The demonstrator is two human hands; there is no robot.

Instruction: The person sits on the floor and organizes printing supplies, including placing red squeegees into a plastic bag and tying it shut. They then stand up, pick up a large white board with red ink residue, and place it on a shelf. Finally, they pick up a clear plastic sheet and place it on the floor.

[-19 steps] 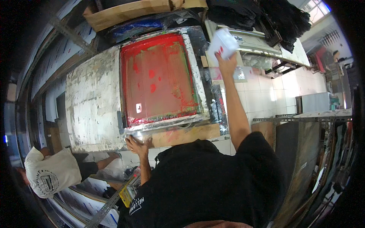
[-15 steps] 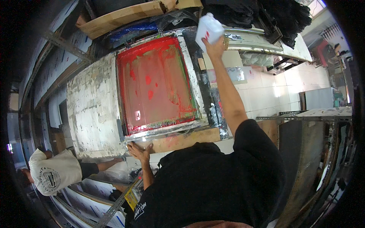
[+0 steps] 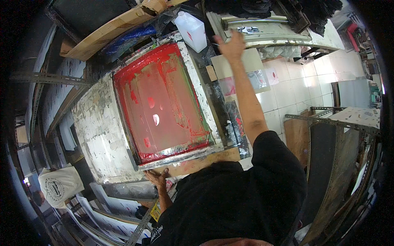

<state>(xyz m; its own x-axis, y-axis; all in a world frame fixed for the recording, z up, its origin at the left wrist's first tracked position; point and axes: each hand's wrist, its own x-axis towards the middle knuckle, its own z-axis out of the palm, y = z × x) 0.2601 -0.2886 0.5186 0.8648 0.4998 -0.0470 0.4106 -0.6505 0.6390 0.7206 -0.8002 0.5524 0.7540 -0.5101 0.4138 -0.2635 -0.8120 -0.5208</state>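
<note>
The right hand [image 3: 232, 48] is held bare, its fingers splayed and slightly blurred, with nothing grasped. Just to the left of these fingers, and apart from them, a boxy jug of translucent white plastic [image 3: 193, 33] with a short neck and a red smear is seen at the far right corner of the screen; exactly what its base rests on cannot be told.

The left hand [image 3: 156, 178] is placed at the near left corner of the screen, fingertips at the edge and thumb raised; whether the rim is gripped cannot be told. Ahead of the left fingers, a rectangular printing screen with a paint-crusted whitish frame [image 3: 201, 96] is laid out, its taut mesh [image 3: 164, 112] coated in glossy red and streaked with olive green. To the left of those fingers, a broad counter [image 3: 98, 131] is covered in flaking, patchy white and grey; to their right, a flat tan strip [image 3: 199, 161] is marked with pink smudges.

Below the right fingers, a smooth beige sheet [image 3: 230, 65] is partly overlaid by shiny clear film [image 3: 257, 79]. Beyond them, limp black fabric [image 3: 242, 6] is heaped.
</note>
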